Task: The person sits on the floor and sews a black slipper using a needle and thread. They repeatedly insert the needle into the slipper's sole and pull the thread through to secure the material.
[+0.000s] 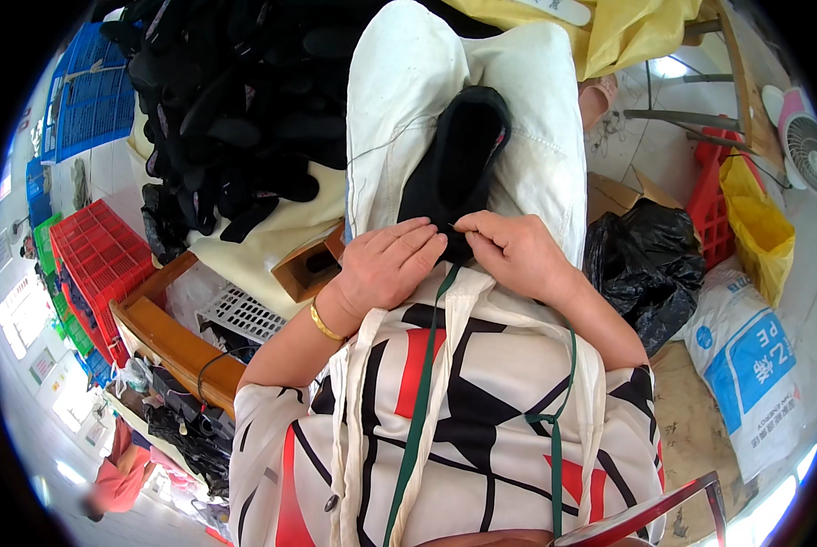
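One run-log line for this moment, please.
left hand: at black shoe | right hand: pinched at shoe's near end | support: white cloth | left side: black footwear pile

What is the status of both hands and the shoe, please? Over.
Left hand at near end of shoe; right hand pinching there, held item unclear. Shoe on white cloth, opening upward. No obstruction visible at hands.
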`<action>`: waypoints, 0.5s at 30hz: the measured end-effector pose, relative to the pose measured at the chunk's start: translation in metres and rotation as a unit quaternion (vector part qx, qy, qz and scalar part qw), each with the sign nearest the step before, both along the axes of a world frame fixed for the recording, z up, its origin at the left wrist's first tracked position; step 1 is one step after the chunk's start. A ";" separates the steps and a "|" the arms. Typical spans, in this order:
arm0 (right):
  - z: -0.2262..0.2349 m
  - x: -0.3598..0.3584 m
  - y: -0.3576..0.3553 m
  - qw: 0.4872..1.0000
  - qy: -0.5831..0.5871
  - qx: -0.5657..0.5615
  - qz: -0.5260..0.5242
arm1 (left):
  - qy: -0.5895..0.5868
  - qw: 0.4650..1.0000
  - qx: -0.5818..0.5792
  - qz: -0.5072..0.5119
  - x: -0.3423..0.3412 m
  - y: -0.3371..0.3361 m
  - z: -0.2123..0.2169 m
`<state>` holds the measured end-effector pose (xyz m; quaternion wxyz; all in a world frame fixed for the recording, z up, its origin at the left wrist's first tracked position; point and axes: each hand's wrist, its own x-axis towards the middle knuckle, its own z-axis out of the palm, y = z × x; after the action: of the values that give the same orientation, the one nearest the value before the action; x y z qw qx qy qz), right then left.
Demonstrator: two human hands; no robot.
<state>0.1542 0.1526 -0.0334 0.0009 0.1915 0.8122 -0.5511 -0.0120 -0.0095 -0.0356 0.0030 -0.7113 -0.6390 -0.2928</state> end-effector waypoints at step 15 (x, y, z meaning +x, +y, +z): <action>-0.012 -0.012 -0.007 1.000 0.001 -0.027 0.003 | -0.017 1.000 -0.007 -0.007 0.002 -0.004 -0.003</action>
<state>0.1422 0.1461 -0.0450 0.0073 0.1885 0.7974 -0.5732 -0.0103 -0.0130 -0.0382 -0.0148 -0.7107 -0.6361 -0.2999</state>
